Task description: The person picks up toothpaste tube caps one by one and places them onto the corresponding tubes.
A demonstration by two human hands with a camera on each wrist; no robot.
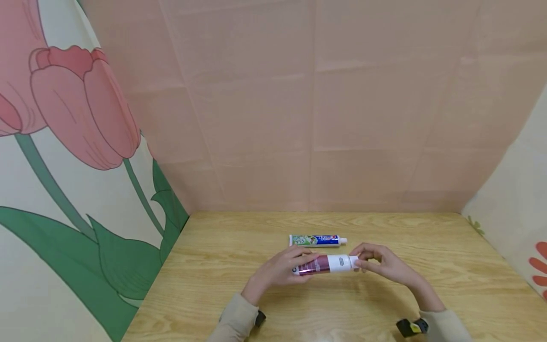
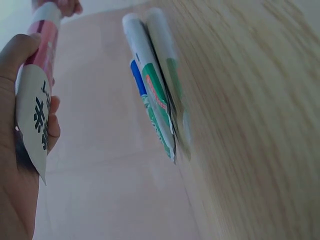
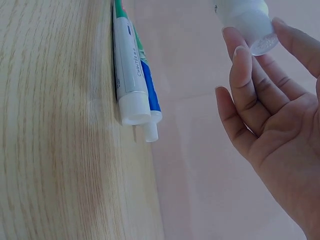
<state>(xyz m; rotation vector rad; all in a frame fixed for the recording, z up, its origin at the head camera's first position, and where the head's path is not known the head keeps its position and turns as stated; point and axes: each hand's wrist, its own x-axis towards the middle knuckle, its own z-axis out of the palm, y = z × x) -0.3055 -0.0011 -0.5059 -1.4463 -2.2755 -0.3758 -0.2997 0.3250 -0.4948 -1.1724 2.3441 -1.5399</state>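
Observation:
A dark-pink and white toothpaste tube [image 1: 319, 265] lies level above the table, its cap end pointing right. My left hand [image 1: 285, 267] grips it round the body near its flat end; black characters show on that end [image 2: 36, 116] in the left wrist view. At the other end, my right hand [image 1: 386, 264] pinches the white cap [image 3: 264, 44] between thumb and fingertips. Just behind, a green-and-blue toothpaste tube [image 1: 318, 240] rests on the table. Beside it, both wrist views show a white-and-green tube [image 3: 131, 65], which I cannot make out in the head view.
The wooden table [image 1: 205, 270] meets a pink cloth backdrop [image 1: 312, 118] at its far edge. A tulip-patterned panel [image 1: 85, 109] stands on the left, and a pale panel [image 1: 513, 199] with red petals on the right. Dark straps [image 1: 412, 327] sit near both wrists.

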